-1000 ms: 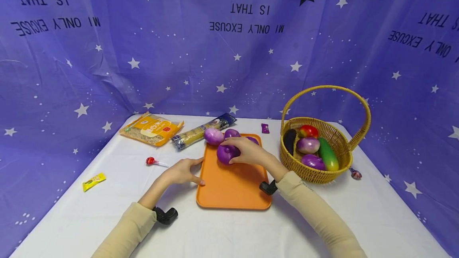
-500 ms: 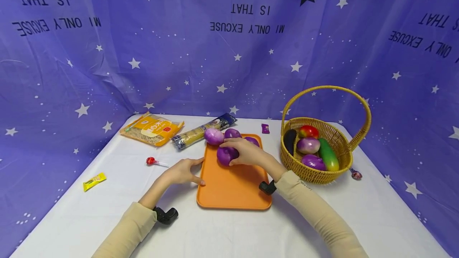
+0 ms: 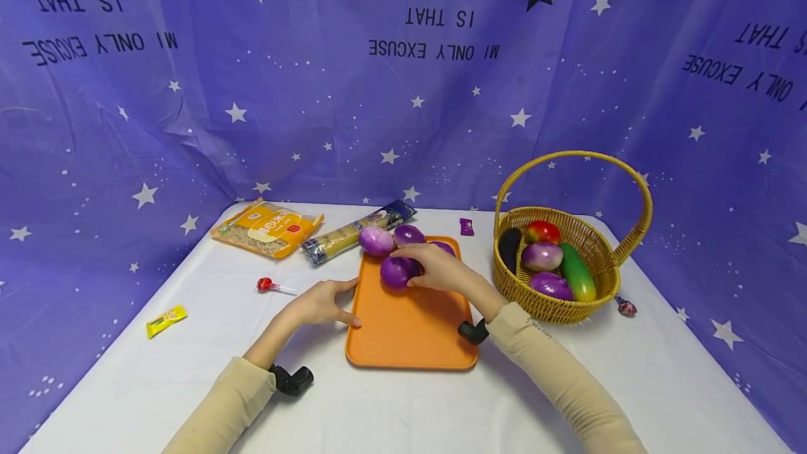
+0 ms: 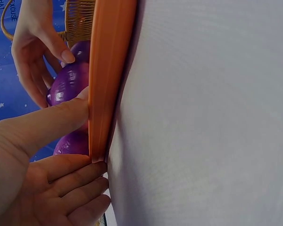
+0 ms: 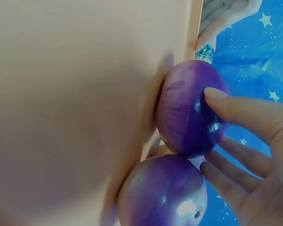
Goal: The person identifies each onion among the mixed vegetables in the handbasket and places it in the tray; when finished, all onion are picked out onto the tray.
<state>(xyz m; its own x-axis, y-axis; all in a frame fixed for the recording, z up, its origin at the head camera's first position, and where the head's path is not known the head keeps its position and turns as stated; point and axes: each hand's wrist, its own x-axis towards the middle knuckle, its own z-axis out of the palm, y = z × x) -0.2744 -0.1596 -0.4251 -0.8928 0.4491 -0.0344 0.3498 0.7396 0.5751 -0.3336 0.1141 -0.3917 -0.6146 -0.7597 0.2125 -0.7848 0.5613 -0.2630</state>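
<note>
The round purple vegetable (image 3: pixel 396 273), perhaps an onion, is over the far half of the orange tray (image 3: pixel 410 335); whether it bears its weight on the tray is hard to tell. The right hand (image 3: pixel 438 268) grips it, thumb on one side and fingers on the other. Its skin looks smooth and glossy, so a light or uneven grip could let it slip and roll toward the near end, where only a low rim would check it. Crowding is the other risk: a pale purple one (image 3: pixel 376 240) to the far left, a darker one (image 3: pixel 409 234) beyond and one half hidden behind the hand (image 3: pixel 444 247) sit close, and a nudge might push one over the far edge. The left hand (image 3: pixel 318 302) touches the left rim with loosely spread fingers, gripping nothing; a hard press there could shift the tray. Just beyond the far left corner, the noodle packet (image 3: pixel 340 237) leaves little room. To the right, the filled basket (image 3: pixel 555 310) with its tall handle (image 3: pixel 583 154) would obstruct a low sideways sweep; a red lollipop (image 3: pixel 265 284) lies left of the tray.
</note>
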